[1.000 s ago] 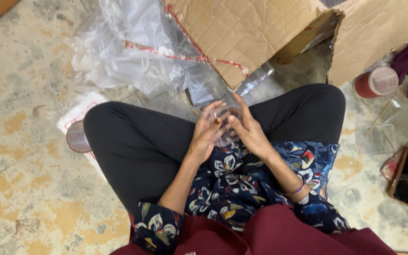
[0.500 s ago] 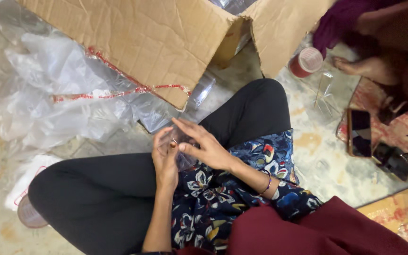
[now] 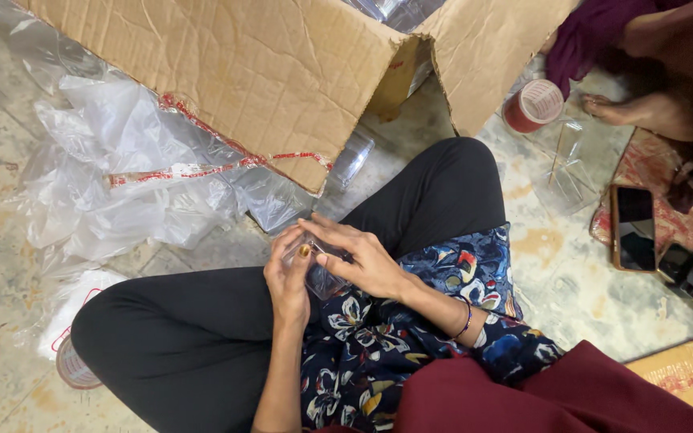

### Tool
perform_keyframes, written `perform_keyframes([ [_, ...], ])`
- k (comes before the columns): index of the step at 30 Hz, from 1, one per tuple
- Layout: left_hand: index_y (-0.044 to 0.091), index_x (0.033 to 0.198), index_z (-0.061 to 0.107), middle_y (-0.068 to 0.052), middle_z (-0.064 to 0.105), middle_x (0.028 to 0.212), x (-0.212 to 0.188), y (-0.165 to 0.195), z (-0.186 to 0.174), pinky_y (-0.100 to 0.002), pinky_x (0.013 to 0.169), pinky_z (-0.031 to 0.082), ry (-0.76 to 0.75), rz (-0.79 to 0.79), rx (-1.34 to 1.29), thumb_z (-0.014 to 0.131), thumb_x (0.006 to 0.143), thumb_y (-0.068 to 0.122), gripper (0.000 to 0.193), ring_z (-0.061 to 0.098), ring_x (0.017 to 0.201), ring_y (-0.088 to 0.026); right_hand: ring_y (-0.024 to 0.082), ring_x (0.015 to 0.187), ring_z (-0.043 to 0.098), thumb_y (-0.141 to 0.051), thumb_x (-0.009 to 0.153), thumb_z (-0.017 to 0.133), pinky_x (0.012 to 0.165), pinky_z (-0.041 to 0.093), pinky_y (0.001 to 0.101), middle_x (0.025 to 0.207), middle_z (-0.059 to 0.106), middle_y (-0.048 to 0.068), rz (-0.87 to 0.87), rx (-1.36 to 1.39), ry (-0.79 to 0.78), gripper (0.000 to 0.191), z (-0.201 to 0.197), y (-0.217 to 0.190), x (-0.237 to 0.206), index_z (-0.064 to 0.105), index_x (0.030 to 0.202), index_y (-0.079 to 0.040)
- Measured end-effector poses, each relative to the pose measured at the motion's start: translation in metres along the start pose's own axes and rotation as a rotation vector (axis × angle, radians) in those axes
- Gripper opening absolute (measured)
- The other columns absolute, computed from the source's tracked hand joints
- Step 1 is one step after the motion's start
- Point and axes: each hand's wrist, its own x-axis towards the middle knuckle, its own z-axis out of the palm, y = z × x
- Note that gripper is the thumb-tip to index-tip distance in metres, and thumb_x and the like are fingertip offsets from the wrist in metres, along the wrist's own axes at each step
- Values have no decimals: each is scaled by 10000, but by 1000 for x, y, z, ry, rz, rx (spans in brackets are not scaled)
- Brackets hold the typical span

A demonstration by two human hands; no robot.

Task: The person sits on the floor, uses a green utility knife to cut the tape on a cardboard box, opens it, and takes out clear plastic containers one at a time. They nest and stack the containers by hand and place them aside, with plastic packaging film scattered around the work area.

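I sit cross-legged on the floor in black trousers and a flowered top. Both hands meet above my lap around a small clear plastic piece (image 3: 320, 277), seemingly a little transparent box. My left hand (image 3: 289, 277) cups it from the left, thumb on top. My right hand (image 3: 358, 258) lies over it from the right, fingers spread across its upper side. Most of the clear piece is hidden by the fingers.
A big open cardboard box (image 3: 226, 72) stands just ahead, crumpled clear plastic bags (image 3: 122, 184) to its left. A roll of red tape (image 3: 532, 104), a clear plastic box (image 3: 565, 172), a phone (image 3: 634, 228) and another person's foot (image 3: 627, 108) lie at right. A tape roll (image 3: 74, 369) sits at left.
The view has swung left and downward, so the cardboard box fills the top. My hands stay together on the clear piece, with the right fingers shifted over it.
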Motion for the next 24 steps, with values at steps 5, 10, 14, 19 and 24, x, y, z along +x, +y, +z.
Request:
perform_keyframes([
  [5, -33, 1227, 654, -109, 568, 1371, -3, -5, -3, -349, 1058, 483, 17, -49, 16, 740, 937, 221, 394, 571, 1265, -210, 349, 1497, 457, -287, 1039, 564, 1204, 392, 423, 1543, 541, 188, 7, 58, -1, 513, 3, -2, 0, 514, 1492, -52],
  [10, -45, 1214, 675, -122, 589, 1356, -3, -6, -1, -329, 1087, 461, 17, -24, 65, 736, 946, 191, 362, 578, 1273, -212, 353, 1495, 460, -265, 1057, 546, 1205, 384, 422, 1547, 549, 168, -43, 29, -2, 485, 2, -4, 0, 525, 1489, -47],
  [14, -47, 1205, 677, -125, 614, 1355, -1, -6, 2, -327, 1058, 489, 24, -30, 68, 748, 932, 185, 365, 606, 1241, -204, 335, 1476, 485, -250, 1047, 538, 1194, 391, 410, 1543, 551, 165, -30, 27, 3, 473, 2, -6, 2, 538, 1475, -51],
  [19, -41, 1203, 680, -113, 668, 1300, -1, -5, 4, -324, 986, 539, 35, -98, 8, 743, 926, 193, 368, 648, 1161, -185, 313, 1442, 528, -257, 1041, 530, 1166, 413, 385, 1514, 568, 168, 45, 49, 12, 461, 6, -7, -2, 556, 1460, -67],
  [24, -27, 1235, 673, -94, 682, 1263, -4, -7, 6, -304, 961, 527, 35, -60, -16, 737, 933, 208, 388, 649, 1124, -164, 341, 1473, 461, -299, 1081, 449, 1206, 337, 406, 1557, 493, 189, -36, 43, 3, 502, 14, 0, -6, 485, 1531, -80],
])
